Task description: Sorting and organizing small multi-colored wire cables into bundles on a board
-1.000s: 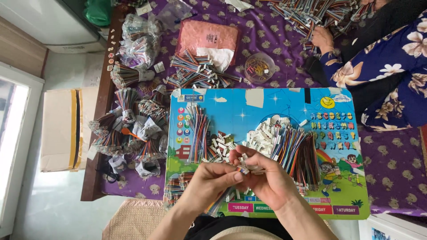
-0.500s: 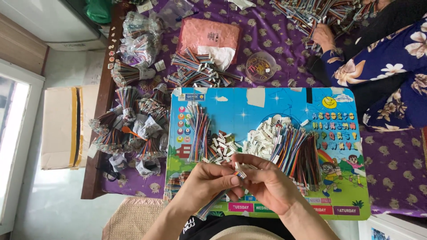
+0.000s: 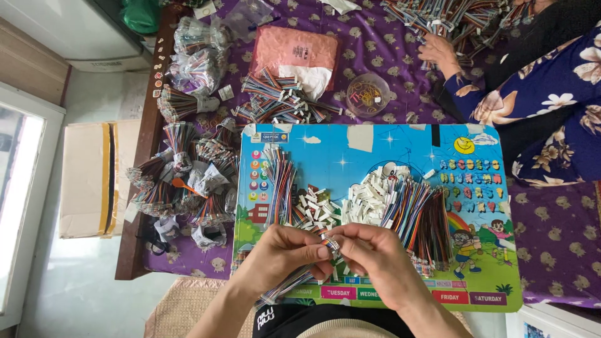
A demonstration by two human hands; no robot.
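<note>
Rainbow-striped ribbon cable (image 3: 294,283), thin and flexible, still trails from the left hand (image 3: 285,253), pinched at its small white plug (image 3: 331,242) by the right hand (image 3: 375,256), both hands barely shifted, over the glossy blue picture board (image 3: 375,150) heaped with white plastic connectors (image 3: 363,200) on the purple-clothed worktop (image 3: 388,56).

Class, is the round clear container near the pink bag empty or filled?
Filled: the round clear container holds colourful small pieces; what kind, cannot tell.
</note>
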